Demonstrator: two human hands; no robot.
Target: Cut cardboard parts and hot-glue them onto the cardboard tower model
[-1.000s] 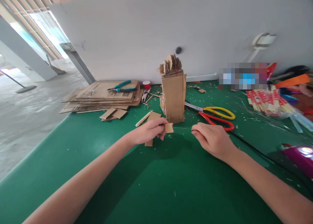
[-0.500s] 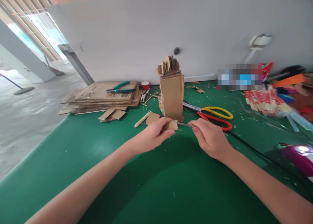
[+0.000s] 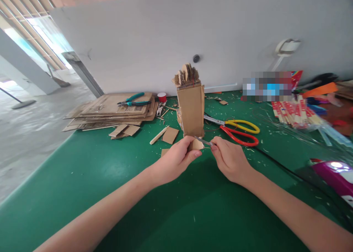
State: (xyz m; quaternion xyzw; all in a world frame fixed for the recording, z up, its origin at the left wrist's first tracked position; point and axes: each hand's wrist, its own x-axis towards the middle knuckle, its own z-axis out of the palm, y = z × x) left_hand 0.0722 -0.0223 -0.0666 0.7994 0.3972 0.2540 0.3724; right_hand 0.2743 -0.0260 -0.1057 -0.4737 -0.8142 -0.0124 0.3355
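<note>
My left hand [image 3: 176, 160] is closed on a small cardboard piece [image 3: 196, 144], pinched between thumb and fingers above the green table [image 3: 82, 186]. My right hand [image 3: 230, 160] pinches a thin metal pin [image 3: 203, 141] whose tip meets the cardboard piece. Both hands are close together just in front of an upright cardboard box model [image 3: 190, 108] topped with a fan of cardboard discs.
Red and yellow scissors [image 3: 237, 130] lie right of the box. A stack of flat cardboard [image 3: 110, 110] with teal pliers [image 3: 132, 99] sits at the left back. Cardboard scraps [image 3: 170, 135], a stick, a red cap, packed chopsticks [image 3: 295, 114] and a purple object [image 3: 335, 176] are around.
My hands have come together: the right hand moved left with the pin toward the cardboard piece, and both shifted slightly right, close to the box's base.
</note>
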